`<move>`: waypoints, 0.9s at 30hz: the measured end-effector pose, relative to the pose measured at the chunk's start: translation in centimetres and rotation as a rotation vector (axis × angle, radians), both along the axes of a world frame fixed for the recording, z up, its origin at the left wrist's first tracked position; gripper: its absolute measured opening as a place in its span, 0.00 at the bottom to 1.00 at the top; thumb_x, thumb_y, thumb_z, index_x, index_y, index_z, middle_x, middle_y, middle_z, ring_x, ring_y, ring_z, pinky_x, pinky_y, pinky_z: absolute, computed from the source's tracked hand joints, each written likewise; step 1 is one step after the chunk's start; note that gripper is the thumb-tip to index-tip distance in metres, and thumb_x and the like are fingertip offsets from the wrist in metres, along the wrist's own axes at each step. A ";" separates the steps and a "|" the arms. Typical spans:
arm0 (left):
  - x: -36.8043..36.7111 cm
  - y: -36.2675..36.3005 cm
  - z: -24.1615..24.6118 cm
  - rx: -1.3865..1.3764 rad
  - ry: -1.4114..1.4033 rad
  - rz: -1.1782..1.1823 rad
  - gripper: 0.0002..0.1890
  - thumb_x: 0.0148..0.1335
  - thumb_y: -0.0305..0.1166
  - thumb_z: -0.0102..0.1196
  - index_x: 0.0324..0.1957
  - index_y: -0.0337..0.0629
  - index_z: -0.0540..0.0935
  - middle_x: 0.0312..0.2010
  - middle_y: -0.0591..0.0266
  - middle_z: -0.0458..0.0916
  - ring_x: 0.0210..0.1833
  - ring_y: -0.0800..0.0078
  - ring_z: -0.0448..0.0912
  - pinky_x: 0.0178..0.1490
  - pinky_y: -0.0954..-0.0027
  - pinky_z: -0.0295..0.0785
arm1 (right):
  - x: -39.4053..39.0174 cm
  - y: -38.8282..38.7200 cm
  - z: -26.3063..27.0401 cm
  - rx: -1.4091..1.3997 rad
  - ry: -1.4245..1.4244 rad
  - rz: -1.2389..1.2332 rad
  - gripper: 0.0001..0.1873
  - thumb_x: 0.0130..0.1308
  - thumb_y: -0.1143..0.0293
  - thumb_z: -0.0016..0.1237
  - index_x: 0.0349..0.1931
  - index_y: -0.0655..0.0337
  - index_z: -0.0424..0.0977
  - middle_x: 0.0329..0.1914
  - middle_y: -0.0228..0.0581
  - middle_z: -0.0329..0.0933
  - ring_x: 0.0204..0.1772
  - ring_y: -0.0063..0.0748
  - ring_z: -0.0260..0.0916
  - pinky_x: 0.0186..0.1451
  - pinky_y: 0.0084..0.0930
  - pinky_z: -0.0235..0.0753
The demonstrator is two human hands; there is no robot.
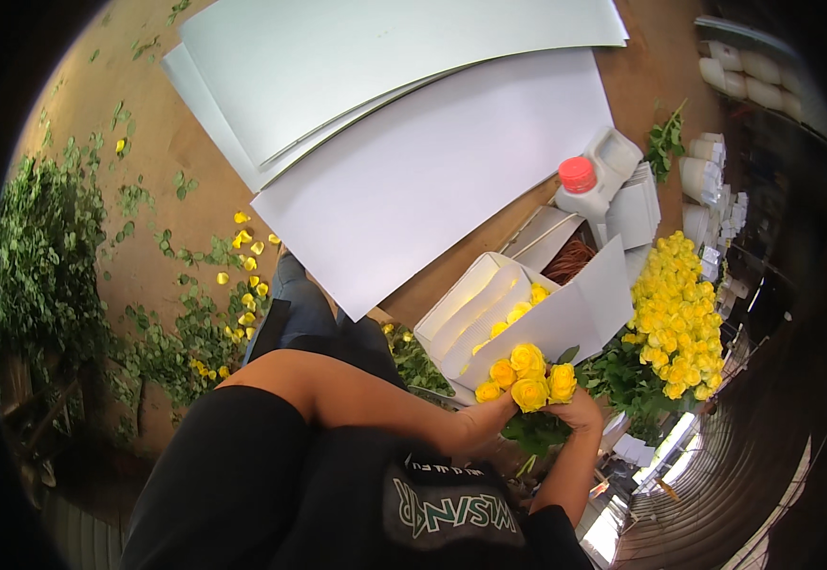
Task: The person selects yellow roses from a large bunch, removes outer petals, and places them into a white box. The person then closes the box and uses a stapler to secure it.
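Several yellow roses (529, 377) are gathered between my two hands, with blooms up and green leaves and stems hanging below. My left hand (490, 419) grips them from the left, just under the blooms; its fingers are partly hidden by the flowers. My right hand (579, 411) closes around the stems beneath the rightmost bloom. Directly beyond the blooms stands a white cardboard wrap (563, 313) with corrugated paper (481, 313) and more yellow rose heads (519, 312) inside it.
White sheets (428, 157) cover much of the wooden table (150, 263). A white jug with a red cap (577, 176) stands by a box of reddish-brown ties or bands (570, 261). A large yellow rose bunch (677, 313) is at right; cut leaves (43, 263) and yellow petals (248, 299) lie left.
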State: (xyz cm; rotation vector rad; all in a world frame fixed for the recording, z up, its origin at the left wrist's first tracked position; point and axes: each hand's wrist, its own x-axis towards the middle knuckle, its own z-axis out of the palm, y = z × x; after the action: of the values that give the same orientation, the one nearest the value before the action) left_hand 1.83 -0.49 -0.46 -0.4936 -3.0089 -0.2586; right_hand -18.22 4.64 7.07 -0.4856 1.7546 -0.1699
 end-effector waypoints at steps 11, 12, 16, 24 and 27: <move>-0.5 1.4 -0.4 -0.052 0.014 0.160 0.27 0.58 0.41 0.38 0.54 0.30 0.69 0.55 0.48 0.68 0.60 0.50 0.63 0.63 0.49 0.50 | 3.6 -2.3 -1.7 -0.484 0.943 0.252 0.28 0.50 0.79 0.52 0.54 0.66 0.60 0.41 0.60 0.72 0.48 0.60 0.67 0.45 0.37 0.68; -0.5 1.4 -0.4 -0.050 0.026 0.177 0.27 0.58 0.41 0.38 0.54 0.30 0.69 0.55 0.49 0.68 0.60 0.50 0.63 0.63 0.49 0.50 | 3.9 -2.4 -2.5 -0.444 0.978 0.218 0.29 0.51 0.78 0.52 0.55 0.65 0.58 0.42 0.59 0.72 0.48 0.58 0.68 0.46 0.36 0.68; -0.5 0.9 -0.1 -0.042 -0.007 0.145 0.27 0.58 0.42 0.38 0.54 0.29 0.70 0.56 0.49 0.67 0.60 0.50 0.62 0.63 0.47 0.50 | 4.2 -1.0 -3.7 -0.647 0.846 0.002 0.33 0.53 0.79 0.50 0.57 0.63 0.48 0.46 0.53 0.68 0.47 0.45 0.69 0.49 0.33 0.66; -0.3 0.2 0.8 -0.019 -0.028 0.097 0.26 0.58 0.41 0.39 0.52 0.31 0.72 0.54 0.48 0.68 0.60 0.48 0.62 0.62 0.47 0.51 | 3.5 2.3 -5.3 -0.714 0.277 -0.165 0.35 0.51 0.84 0.46 0.60 0.67 0.49 0.49 0.40 0.59 0.45 0.28 0.60 0.50 0.26 0.64; -0.4 0.4 0.8 -0.033 -0.005 0.138 0.25 0.58 0.40 0.40 0.51 0.32 0.73 0.54 0.48 0.69 0.59 0.48 0.63 0.62 0.47 0.51 | 3.0 2.1 -5.5 -0.635 0.390 -0.084 0.31 0.50 0.83 0.48 0.57 0.69 0.56 0.49 0.39 0.62 0.42 0.27 0.62 0.48 0.25 0.66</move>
State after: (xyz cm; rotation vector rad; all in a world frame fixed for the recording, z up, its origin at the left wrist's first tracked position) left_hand 1.48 -0.08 0.31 -0.2862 -3.0388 -0.2011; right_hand -15.19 6.70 1.59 -0.9510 2.0911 -0.7474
